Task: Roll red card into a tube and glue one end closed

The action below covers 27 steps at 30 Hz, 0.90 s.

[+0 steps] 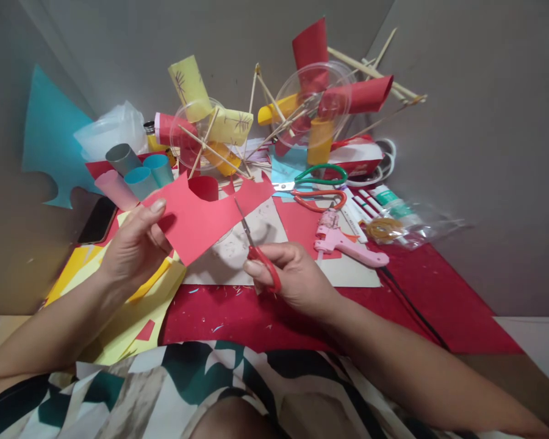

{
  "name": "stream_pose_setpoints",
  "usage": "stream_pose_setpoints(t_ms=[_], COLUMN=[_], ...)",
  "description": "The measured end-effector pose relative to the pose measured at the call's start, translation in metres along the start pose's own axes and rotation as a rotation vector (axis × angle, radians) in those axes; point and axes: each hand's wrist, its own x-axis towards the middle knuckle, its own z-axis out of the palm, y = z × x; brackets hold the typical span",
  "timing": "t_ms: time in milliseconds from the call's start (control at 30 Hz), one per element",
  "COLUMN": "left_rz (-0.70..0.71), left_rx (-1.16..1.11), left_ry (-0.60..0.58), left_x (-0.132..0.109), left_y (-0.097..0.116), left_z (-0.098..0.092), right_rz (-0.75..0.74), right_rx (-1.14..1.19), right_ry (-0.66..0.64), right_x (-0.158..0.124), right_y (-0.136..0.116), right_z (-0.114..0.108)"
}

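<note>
Left grip (137, 244) is pinched on the red sheet (201, 222), thumb on the face, fingers behind; the sheet is up in front of me, tilted, with a curved bite out of its top edge. Right grip (295, 274) is closed around the red-handled scissors (257, 251), blades pointing up and crossing the sheet's lower edge. Can't tell if paper sits between the blades. Both are above the pale board (238, 271), which lies on the red-covered counter (201, 320). Under my left forearm: yellow paper (119, 335) with a small red scrap (145, 330) on top. Further out on the left: phone (96, 221), then a cluster of standing paper tubes, grey (122, 160), pink (115, 190) and two blue; behind them a plastic bag (112, 131) and a blue sheet (50, 140) with cut-outs, against the wall. At the back, two stick-and-paper wheels on clear discs, the left one (190, 88) with mostly yellow and red rolls, the right one (359, 96) red and orange. Right side: green-and-orange-handled scissors (322, 172) just beyond the sheet, pink glue gun (343, 245) beside my right grip, markers (357, 216) past it, rubber bands (384, 230) by a clear bag.
</note>
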Motion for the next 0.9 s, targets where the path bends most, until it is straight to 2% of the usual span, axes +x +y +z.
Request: stream_pose_setpoints(t_ms=[200,367,467,667,900], left_rz=[-0.119,-0.058,-0.08,-0.144,-0.07], left_rx=[0.071,0.21,0.239,0.203,0.224], left_ry=[-0.074,-0.137,-0.165,-0.108,-0.144], left_x=[-0.013,-0.011,-0.009,-0.004,0.005], left_y=[-0.009,-0.012,-0.012,-0.009,-0.009], left_z=[0.018,0.017,0.016,0.017,0.006], right_rz=[0.01,0.022,0.024,0.033,-0.053], right_rx=[-0.076,-0.042,-0.029,-0.048,0.002], right_ry=[0.025,-0.075,-0.089,0.007,0.132], right_x=[0.001,0.001,0.0,0.001,0.001], right_y=[-0.002,-0.003,-0.003,-0.002,0.0], right_z=[0.004,0.001,0.0,0.003,-0.001])
